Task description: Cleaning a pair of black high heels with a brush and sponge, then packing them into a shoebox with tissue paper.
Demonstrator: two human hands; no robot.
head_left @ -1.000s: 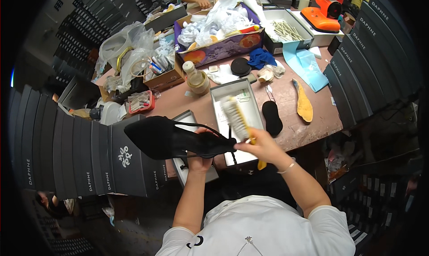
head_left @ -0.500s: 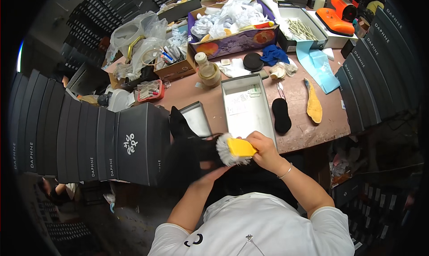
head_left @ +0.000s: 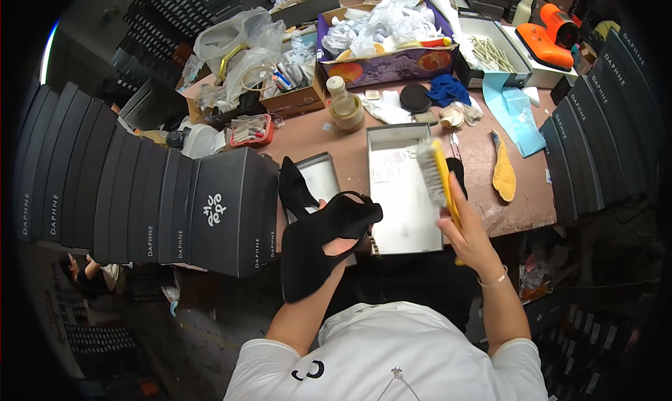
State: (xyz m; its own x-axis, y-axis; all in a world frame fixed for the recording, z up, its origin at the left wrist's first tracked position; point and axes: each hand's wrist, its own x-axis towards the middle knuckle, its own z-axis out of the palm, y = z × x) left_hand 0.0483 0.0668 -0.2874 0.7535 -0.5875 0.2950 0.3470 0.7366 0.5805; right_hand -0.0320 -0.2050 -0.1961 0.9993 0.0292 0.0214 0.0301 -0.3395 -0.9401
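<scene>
My left hand [head_left: 339, 247] is wrapped round a black slingback shoe [head_left: 306, 257], which it holds up with the toe toward me. Much of that hand is hidden behind the shoe, though skin shows through its opening. In my right hand [head_left: 470, 233] is a yellow-handled brush [head_left: 442, 173] with white bristles, raised over the right side of an open shoe box [head_left: 406, 222] and apart from the shoe. Another black shoe [head_left: 297, 183] lies by a smaller grey-rimmed tray or lid [head_left: 323, 173], left of the box. A black sole-shaped pad [head_left: 456, 173] is partly hidden behind the brush.
Stacked dark shoe boxes [head_left: 231, 212] wall in the left side, and more boxes [head_left: 595, 135] stand at the right. Farther back are a glass jar [head_left: 346, 114], a purple carton [head_left: 388, 68] of crumpled white paper, an orange tool [head_left: 542, 44] and a yellow sole-shaped piece [head_left: 502, 170].
The brush has come off the shoe and moved up and right, turning upright. The shoe, blurred before, now shows sharply, its strap end toward the box. The whole view has shifted slightly.
</scene>
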